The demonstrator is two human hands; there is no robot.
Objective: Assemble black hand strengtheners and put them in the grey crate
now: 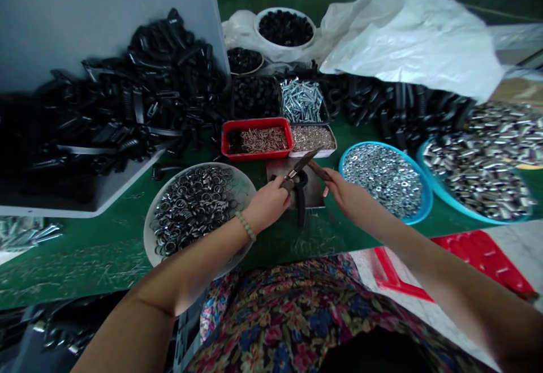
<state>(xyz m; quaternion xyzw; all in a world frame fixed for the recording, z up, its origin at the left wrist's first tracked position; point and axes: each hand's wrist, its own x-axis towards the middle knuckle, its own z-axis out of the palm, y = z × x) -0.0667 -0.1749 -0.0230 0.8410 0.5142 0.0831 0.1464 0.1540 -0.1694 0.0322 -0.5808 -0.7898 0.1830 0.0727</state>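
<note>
My view puts the left hand (267, 204) closed around a black spring grip (300, 203), its fingers pinching the top while the lower arm hangs down over a steel plate (314, 192). The right hand (344, 194) grips a wood-handled tool (318, 170), whose metal blade angles down to the clip, right at the left fingers. A beaded bracelet (246, 226) circles the left wrist.

Just left of the hands, a pale round dish (241, 192) holds steel rings (193, 209). Just right, a blue tray (407, 183) holds hex nuts (382, 180). Ahead, a red tray (257, 138) of small pins and a tray of screws (301, 101) sit on the green surface (85, 265). Heaps of black clips (119, 112) spread beyond, under a white plastic sheet (407, 39).
</note>
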